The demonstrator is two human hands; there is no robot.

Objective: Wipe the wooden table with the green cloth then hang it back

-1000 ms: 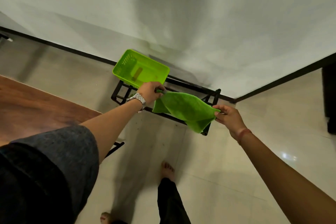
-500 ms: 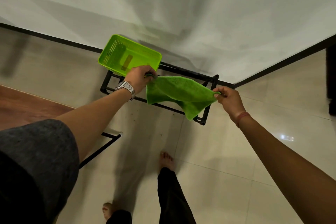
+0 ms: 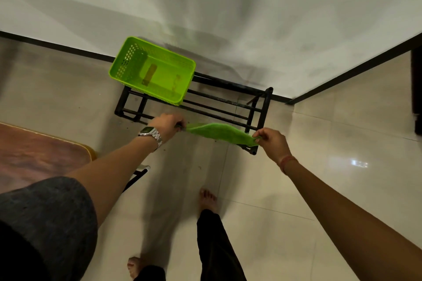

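Observation:
I hold the green cloth (image 3: 219,133) stretched out between both hands, right over the front bar of the black metal rack (image 3: 262,107). My left hand (image 3: 167,124), with a watch on its wrist, pinches the cloth's left end. At the cloth's right end my right hand (image 3: 270,141) grips the corner near the rack's right post. The cloth lies almost flat and narrow along the front bar; whether it rests on the bar I cannot tell. The wooden table (image 3: 38,153) shows at the left edge, behind my left arm.
A bright green plastic basket (image 3: 127,61) sits on the rack's left half, against the white wall. The floor is pale glossy tile. My bare feet (image 3: 207,198) stand just in front of the rack. A dark piece of furniture (image 3: 416,89) is at the far right.
Both hands have lowered the cloth from above the rack down to its front bar, and it now looks flatter and narrower. The view has tilted down, showing more table and floor.

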